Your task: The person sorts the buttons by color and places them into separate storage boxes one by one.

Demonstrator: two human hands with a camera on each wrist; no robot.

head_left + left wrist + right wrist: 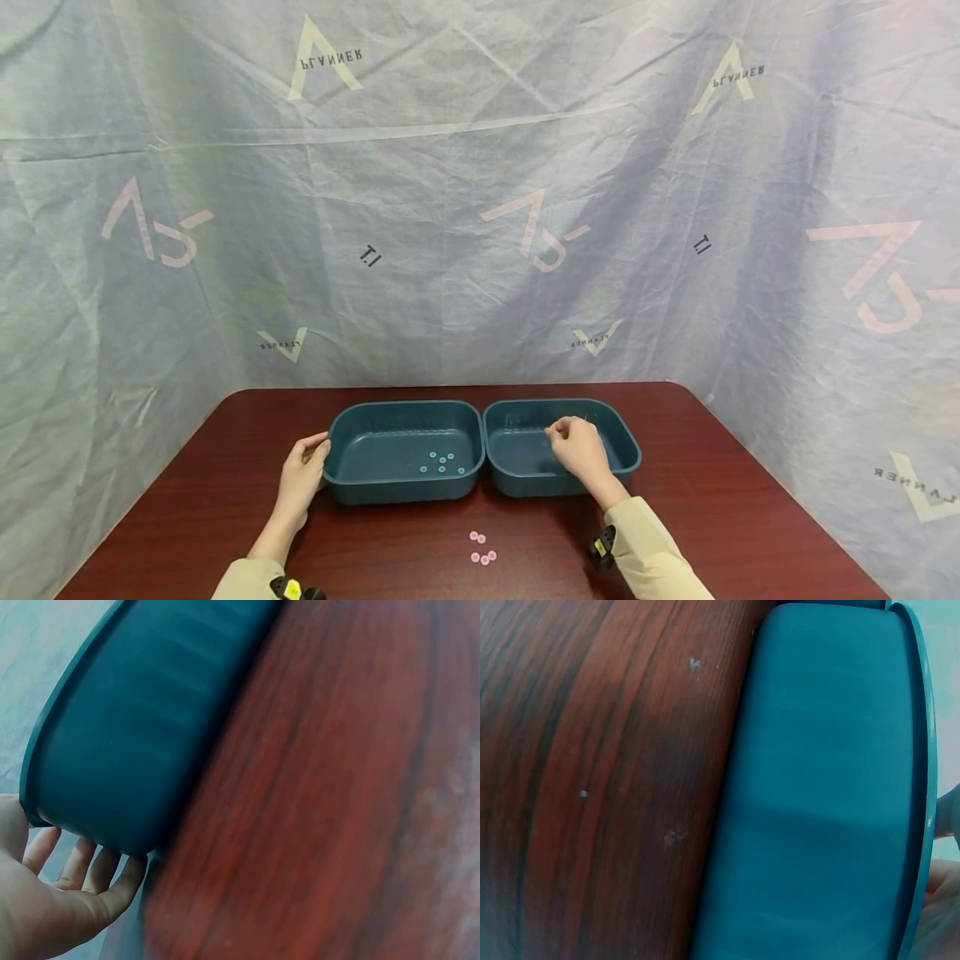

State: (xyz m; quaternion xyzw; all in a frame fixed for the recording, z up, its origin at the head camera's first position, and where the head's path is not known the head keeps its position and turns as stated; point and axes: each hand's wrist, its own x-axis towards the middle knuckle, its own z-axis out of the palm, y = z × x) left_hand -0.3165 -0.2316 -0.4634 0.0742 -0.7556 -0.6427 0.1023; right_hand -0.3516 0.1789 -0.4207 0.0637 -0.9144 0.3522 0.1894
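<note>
A teal plastic bin (405, 493) stands on the left, with several small blue buttons (442, 460) on its floor. My left hand (302, 472) is at its left end. In the left wrist view, extended fingers (79, 866) touch the bin's end wall just under the rim. A matching bin (525, 483) stands to the right. Over its inside hovers my right hand (581, 446), with thumb and index finger drawn together; I cannot tell whether a button is between them. In the right wrist view the bin wall (817, 765) hides most of this hand.
Several pink buttons (482, 550) lie loose on the dark red wooden table (390, 554), in front of where the two bins meet. Behind the table hangs a grey printed cloth (420, 317), which also runs along both sides.
</note>
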